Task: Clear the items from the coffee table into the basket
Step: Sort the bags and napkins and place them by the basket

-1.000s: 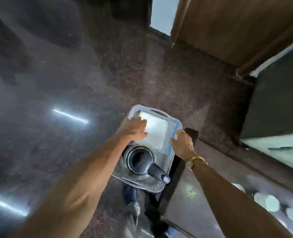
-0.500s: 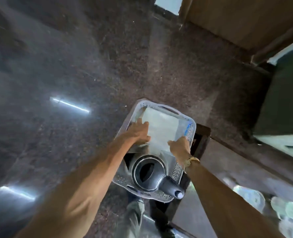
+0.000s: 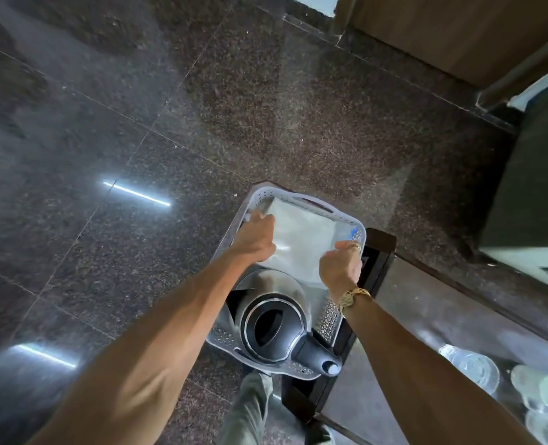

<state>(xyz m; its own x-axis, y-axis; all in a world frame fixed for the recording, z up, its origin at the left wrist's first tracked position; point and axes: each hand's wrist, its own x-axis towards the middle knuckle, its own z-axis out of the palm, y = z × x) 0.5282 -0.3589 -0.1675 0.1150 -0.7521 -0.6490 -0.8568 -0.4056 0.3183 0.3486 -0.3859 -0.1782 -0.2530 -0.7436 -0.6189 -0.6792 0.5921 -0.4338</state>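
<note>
Down in the basket, past the kettle, both hands are on the clear bag. Compared with a second ago the bag has sunk lower and lies flatter at the basket's far end, so it's basically in. Left hand presses on the bag's left edge, fingers curled over it; right hand is fisted on the near right corner, pinching the plastic. Kettle sits at the basket's near end, handle poking over the rim. Basket is on the floor, right against the worktop corner. Glasses right of the basket are on the worktop, so I'd guess those go next.
</note>
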